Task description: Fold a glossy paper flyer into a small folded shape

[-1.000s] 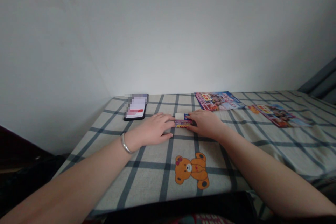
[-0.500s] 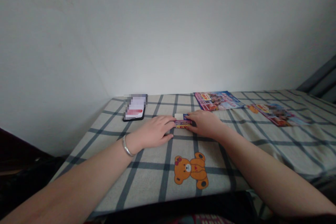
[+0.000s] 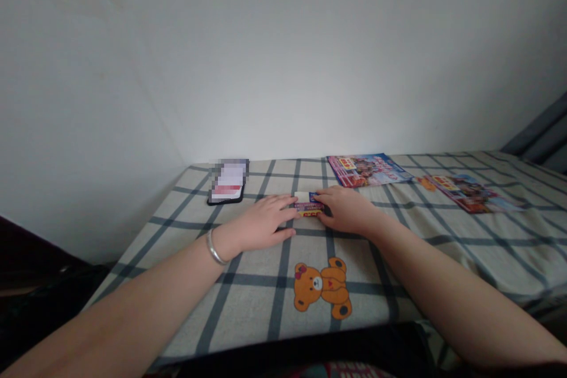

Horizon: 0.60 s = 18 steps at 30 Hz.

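A small folded colourful paper [image 3: 308, 205] lies on the checked cloth [image 3: 398, 260] of the table. My left hand [image 3: 261, 221] rests flat on the cloth at the paper's left end, fingers stretched out and pressing on it. My right hand [image 3: 345, 209] lies flat at its right end, fingers also on the paper. A silver bangle [image 3: 213, 246] circles my left wrist. Only the middle strip of the paper shows between the two hands.
A black phone [image 3: 228, 182] lies at the back left. One colourful leaflet [image 3: 367, 169] lies near the wall, another leaflet [image 3: 469, 192] to its right. An orange bear print [image 3: 323, 286] marks the cloth near me. A white wall stands right behind the table.
Hardly anything differs; both hands stay on the folded paper, with the left fingers shifted very slightly.
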Each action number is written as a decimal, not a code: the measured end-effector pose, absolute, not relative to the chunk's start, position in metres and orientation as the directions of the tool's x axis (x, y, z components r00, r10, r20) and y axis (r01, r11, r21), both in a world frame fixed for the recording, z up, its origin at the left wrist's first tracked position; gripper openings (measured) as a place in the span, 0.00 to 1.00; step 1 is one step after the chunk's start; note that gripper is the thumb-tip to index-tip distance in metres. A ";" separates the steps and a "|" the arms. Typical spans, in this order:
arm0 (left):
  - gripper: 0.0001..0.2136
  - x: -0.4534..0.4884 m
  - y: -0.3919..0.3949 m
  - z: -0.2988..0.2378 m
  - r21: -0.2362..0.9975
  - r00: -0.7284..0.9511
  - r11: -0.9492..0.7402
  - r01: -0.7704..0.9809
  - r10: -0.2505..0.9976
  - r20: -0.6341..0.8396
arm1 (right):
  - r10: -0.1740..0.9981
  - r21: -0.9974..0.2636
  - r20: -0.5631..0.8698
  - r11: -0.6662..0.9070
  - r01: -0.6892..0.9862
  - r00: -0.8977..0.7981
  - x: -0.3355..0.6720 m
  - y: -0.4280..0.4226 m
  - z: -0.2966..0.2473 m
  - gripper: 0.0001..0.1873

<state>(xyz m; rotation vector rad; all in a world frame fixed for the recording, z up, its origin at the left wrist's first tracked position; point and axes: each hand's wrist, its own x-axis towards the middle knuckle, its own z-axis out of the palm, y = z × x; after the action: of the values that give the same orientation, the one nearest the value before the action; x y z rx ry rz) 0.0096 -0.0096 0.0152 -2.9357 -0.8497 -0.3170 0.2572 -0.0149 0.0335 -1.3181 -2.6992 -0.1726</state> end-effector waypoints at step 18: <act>0.07 0.020 -0.010 0.017 -0.139 0.805 -0.822 0.553 0.483 0.345 | 0.622 0.136 0.210 0.746 0.652 -0.755 0.238 -0.029 0.036 0.15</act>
<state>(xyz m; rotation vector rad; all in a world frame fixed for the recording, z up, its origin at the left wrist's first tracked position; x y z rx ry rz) 0.0196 -0.0095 0.0172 -2.7596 -0.8044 -0.4357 0.2383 -0.0293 0.0358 -1.0254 -2.7924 -0.3019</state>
